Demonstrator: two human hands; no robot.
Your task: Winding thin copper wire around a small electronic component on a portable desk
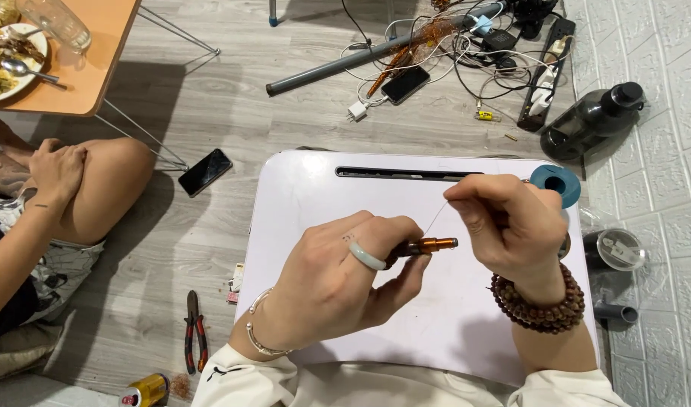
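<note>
on a white lap desk (323, 196), left hand (338, 283) gripping a copper-wound rod (428, 245), right hand (511, 222) pinching thin wire (436, 218)

Both hands, left (338, 283) and right (507, 226), hover close together, fingers pinched.

A white lap desk (315, 203) stood on the grey plank floor (209, 98), a blue spool (555, 183) at its far right corner. On the floor lay a phone (205, 172), pliers (195, 330), a can (148, 390), a grey pipe (345, 64), tangled cables (466, 53) and a dark bottle (592, 119).
</note>
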